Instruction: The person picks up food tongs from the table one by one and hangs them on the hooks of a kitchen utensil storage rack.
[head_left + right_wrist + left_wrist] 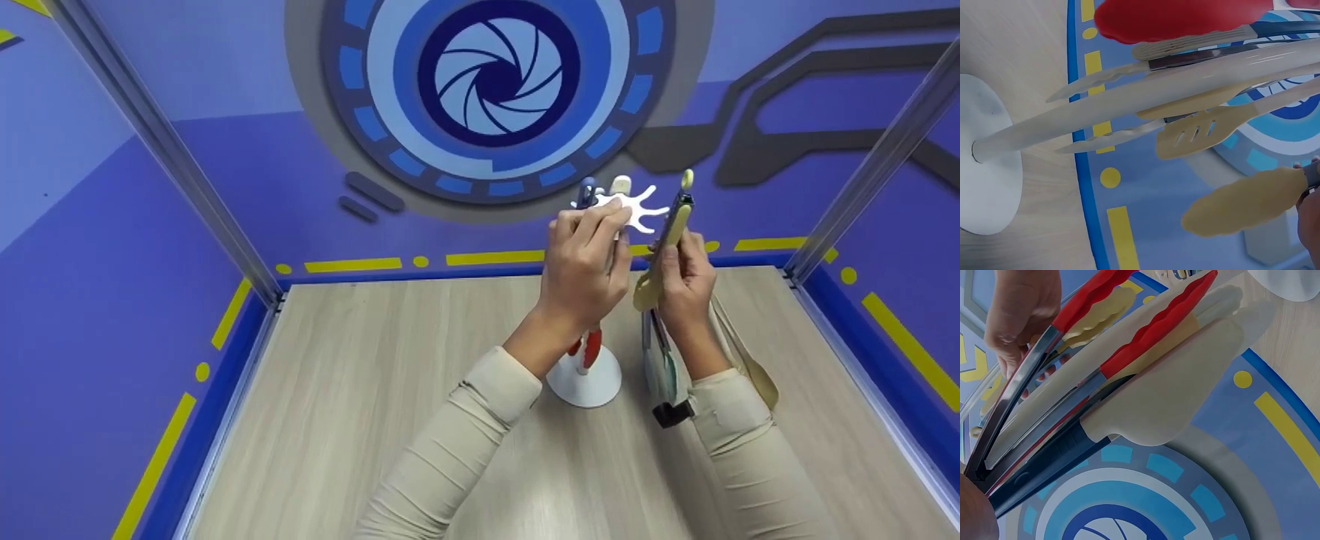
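Red-handled metal tongs (1158,325) and a beige slotted turner (1202,133) seem already up on the white, star-hooked stand (600,386), its top under the left hand's (586,262) curled grip, while the yellow-ended tongs (681,223), pinched by the right hand (688,286) beside it, apparently remain to hang.

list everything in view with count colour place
table: 1, light wood, foreground
utensil stand: 1, white, on table
beige tongs: 1, yellowish, right hand
red-tipped tongs: 1, red, beside stand
pale-tipped tongs: 1, pale, beside stand
slotted turner: 1, tan, beside stand
spatula: 1, cream, beside stand
other utensils: count unclear, tan, around stand
wall panels: 3, blue, around table
sleeves: 2, beige, forearms
left hand: 1, bare, at stand
right hand: 1, bare, on tongs
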A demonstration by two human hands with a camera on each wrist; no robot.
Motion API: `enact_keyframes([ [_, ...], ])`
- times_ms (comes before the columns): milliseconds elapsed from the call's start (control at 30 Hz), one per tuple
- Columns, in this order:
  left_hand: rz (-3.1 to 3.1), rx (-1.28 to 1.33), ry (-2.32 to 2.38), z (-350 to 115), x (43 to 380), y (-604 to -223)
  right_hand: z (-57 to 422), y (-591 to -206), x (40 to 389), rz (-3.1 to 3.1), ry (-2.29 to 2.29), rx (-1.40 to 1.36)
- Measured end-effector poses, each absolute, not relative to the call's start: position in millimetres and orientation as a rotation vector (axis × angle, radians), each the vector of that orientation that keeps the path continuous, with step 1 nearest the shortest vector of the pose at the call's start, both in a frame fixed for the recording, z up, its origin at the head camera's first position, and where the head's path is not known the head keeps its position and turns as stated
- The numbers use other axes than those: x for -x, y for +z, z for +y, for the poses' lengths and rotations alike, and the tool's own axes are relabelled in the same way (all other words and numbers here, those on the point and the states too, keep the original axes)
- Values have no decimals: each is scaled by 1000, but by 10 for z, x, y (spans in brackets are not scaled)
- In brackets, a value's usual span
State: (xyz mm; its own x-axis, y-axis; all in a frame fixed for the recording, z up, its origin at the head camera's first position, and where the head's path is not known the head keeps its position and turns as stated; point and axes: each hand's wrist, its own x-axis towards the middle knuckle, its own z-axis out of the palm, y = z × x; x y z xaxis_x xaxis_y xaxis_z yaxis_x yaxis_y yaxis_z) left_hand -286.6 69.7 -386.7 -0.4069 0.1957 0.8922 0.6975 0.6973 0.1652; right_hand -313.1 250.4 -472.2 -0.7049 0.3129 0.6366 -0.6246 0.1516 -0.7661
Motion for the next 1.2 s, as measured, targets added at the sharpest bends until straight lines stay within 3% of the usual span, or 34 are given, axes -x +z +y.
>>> enact_keyframes([
  [300, -1934, 680, -681, 677, 2853, -3865, 2468, -4729, 3032, -1625, 1761, -405],
  [1200, -1929, 688, -664, 730, 2871, -3876, 2439, -4683, 3098, -1569, 1723, -280],
])
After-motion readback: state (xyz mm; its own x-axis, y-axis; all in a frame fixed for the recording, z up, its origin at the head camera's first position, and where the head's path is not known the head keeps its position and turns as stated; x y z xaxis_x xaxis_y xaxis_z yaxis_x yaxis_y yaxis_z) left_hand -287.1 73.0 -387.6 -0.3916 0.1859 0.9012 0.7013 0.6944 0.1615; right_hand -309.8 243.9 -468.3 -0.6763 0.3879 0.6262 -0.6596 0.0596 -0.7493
